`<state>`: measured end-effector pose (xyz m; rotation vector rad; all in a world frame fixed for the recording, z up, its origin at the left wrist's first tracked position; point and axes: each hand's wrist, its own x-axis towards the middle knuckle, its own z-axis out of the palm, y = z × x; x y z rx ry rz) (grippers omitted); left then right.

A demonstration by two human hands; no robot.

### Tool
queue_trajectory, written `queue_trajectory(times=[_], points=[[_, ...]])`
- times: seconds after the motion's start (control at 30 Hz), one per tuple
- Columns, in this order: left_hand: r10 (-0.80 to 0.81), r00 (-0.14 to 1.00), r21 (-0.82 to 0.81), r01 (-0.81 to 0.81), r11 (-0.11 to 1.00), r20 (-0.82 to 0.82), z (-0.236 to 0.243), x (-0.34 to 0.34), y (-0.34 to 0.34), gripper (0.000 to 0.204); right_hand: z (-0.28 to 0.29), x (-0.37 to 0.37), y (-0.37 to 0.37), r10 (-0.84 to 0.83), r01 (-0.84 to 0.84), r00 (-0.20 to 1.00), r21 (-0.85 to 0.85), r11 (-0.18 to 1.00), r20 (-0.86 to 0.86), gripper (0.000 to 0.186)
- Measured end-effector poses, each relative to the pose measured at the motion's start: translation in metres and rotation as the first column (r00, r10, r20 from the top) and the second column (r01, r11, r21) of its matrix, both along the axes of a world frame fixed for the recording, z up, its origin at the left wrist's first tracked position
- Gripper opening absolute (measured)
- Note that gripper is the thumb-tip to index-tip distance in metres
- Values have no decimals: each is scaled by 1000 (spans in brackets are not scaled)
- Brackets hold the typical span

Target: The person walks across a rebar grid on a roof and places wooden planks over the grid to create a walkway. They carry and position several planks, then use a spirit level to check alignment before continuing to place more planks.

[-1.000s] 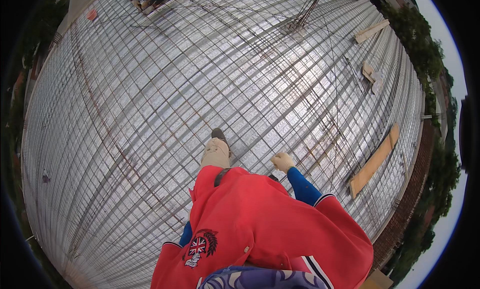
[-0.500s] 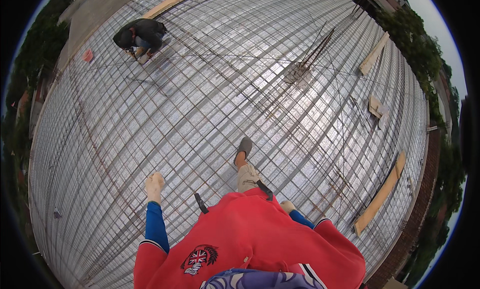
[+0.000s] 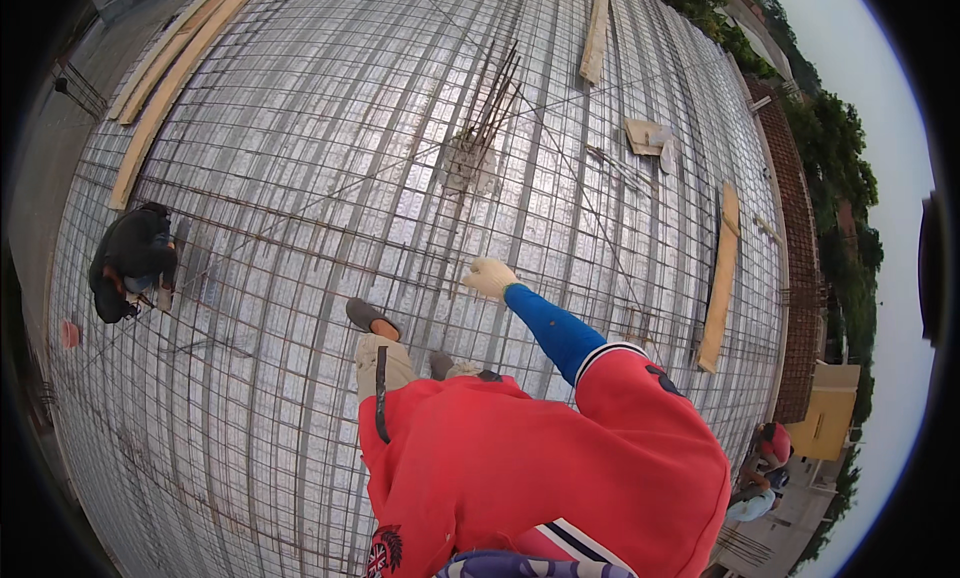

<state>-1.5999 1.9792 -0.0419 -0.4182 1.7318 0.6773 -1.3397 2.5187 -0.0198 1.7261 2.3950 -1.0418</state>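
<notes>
My right hand, in a pale cream glove below a blue sleeve, reaches out ahead of me over the rebar mesh. Its fingers are curled closed, and what they hold, if anything, does not show. My left hand is out of the picture. One grey shoe stands forward on the mesh, with the other grey shoe close behind it. Beyond the right hand, a cluster of upright rebar rises from a rough grey patch. Ribbed metal decking shows through the mesh.
Long wooden planks lie at the far left, near a crouching person in dark clothes. A pink-red container sits beside that person. On the right are a board and a cardboard piece. Another person shows at lower right.
My view has turned right, so the crouching person shifts left and lower. My right hand has swung forward from beside my body, while my left hand has left the picture. Both shoes now show.
</notes>
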Motion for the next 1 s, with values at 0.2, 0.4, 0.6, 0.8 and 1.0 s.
queue_trajectory(times=[0.2,0.4,0.6,0.8,1.0], points=[[201,977,109,-193,975,-68,-14,-160,77,53,-15,-82,71,-206,204,978,-235,950,19,52],[212,841,316,-51,947,-498,74,-352,252,64,-25,-128,37,23,36,988,-375,926,152,53],[297,770,396,-64,916,-565,107,-441,378,69,-67,-104,77,166,-104,979,-406,908,121,52],[324,884,411,-172,895,-337,83,-416,526,71,-61,-151,220,150,-39,962,-428,903,229,48],[240,934,432,-107,895,-264,94,-438,719,63,-29,-286,439,-3,95,986,-542,835,169,41]])
